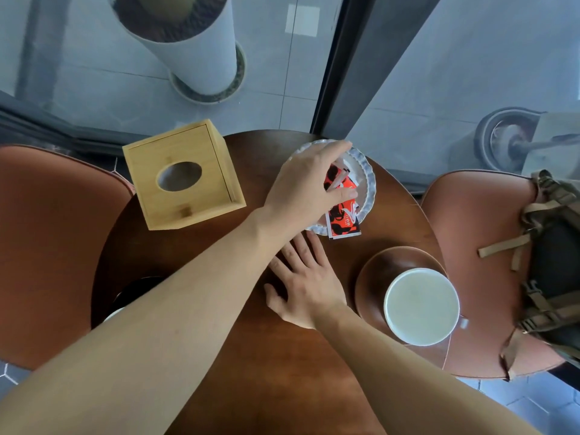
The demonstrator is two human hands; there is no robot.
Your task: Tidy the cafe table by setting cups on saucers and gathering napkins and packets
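Holding packets point(337, 183) over the dish point(368, 174), our left hand point(301, 189) may drop one; right hand point(306, 284) lies flat on bench point(251, 356), grip wide, w/ nothing in it.

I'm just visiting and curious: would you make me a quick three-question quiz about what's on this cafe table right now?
1. True or false: the white cup stands on the brown saucer.
2. Which hand is at the red packets in the glass dish? A) left hand B) right hand
3. Fill in: the wooden tissue box lies to the ____ of the dish.

Key: 1 true; 2 A; 3 left.
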